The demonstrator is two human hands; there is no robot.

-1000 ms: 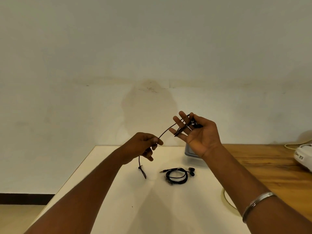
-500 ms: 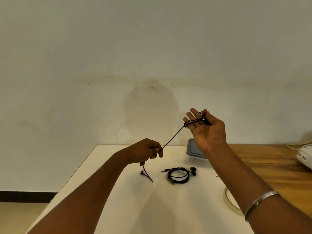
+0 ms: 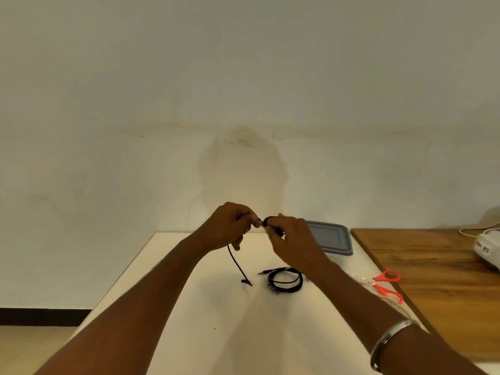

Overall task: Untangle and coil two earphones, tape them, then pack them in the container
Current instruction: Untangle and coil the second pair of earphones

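Pinches the held earphone (image 3: 236, 262) with both hands, close together in the air above the far end of the white table (image 3: 216, 334). Curls the fingers of the left hand (image 3: 230, 226) around the cord, thumb and forefinger nipping it just beside the right hand (image 3: 292, 239). Grips a small bundle of the same cord in the right hand, fingers bent over it, back of the hand toward the camera; cannot tell the number of loops inside. Shows a short dark arc of cord bridging the gap between the two hands. Lets the loose tail hang from under the left hand down to the tabletop, end piece resting there.

Has the second earphone (image 3: 285, 280) lying on the table as a neat black coil, just right of that tail and under the right wrist, plug poking out to the left. Has the container (image 3: 332, 238), closed under a grey lid, standing at the far right corner of the white table, partly hidden behind the right hand.

Shows orange-handled scissors (image 3: 387, 285) near the table's right edge, beside the right forearm, on something clear and hard to make out. Wears a metal bangle (image 3: 389, 339) on the right wrist. Meets a wooden table (image 3: 433, 266) directly to the right, with a white device (image 3: 487, 250) cut off by the frame.
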